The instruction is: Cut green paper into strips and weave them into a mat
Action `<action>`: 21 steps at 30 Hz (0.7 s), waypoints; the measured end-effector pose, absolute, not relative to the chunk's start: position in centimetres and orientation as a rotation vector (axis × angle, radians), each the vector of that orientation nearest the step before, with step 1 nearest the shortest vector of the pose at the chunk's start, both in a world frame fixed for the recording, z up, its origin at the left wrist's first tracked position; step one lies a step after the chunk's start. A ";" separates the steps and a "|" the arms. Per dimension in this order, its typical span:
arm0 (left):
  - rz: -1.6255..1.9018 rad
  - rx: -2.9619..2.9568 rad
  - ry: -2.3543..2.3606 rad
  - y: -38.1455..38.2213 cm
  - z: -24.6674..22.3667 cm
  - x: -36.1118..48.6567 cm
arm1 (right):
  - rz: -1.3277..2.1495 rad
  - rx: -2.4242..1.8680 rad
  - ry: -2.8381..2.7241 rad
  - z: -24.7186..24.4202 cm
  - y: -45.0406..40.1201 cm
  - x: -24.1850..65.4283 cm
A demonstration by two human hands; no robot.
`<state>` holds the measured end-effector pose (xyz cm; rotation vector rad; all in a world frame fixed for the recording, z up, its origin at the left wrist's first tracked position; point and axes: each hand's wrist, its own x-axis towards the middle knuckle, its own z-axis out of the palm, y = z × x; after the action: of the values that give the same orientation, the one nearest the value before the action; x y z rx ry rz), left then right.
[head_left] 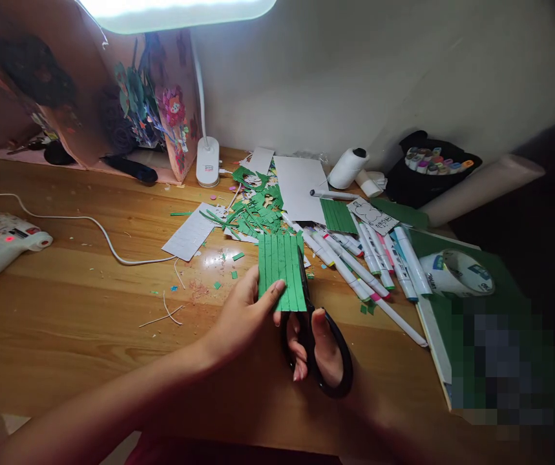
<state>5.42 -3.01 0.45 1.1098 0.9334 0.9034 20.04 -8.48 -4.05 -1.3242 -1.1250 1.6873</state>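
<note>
Between the thumb and fingers of my left hand [248,300] is a green paper piece [281,268] marked with dark lengthwise lines. My right hand [323,345] has its thumb and fingers through the handles of black scissors [342,378]. The blades point away from me and lie along the paper's right edge; how far they are apart I cannot tell. Just beyond the paper is a heap of green paper scraps [258,210]. To the left of the heap lies a white lined card [190,232].
Several markers [355,271] spread to the right, near a tape roll [459,274] and a green board [490,284]. A glue gun [3,245] with a lit red light lies far left, its cord crossing the table. At the back stand a lamp base [208,161] and a marker bag [427,171].
</note>
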 end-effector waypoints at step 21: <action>0.890 1.068 0.848 -3.5 -0.1 5.8 | 1.614 -1.351 -1.132 -4.0 -8.0 19.9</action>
<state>5.76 -3.47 -0.10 1.0680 0.8480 0.8896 19.86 -8.03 -4.00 -1.3512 -1.1323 1.6135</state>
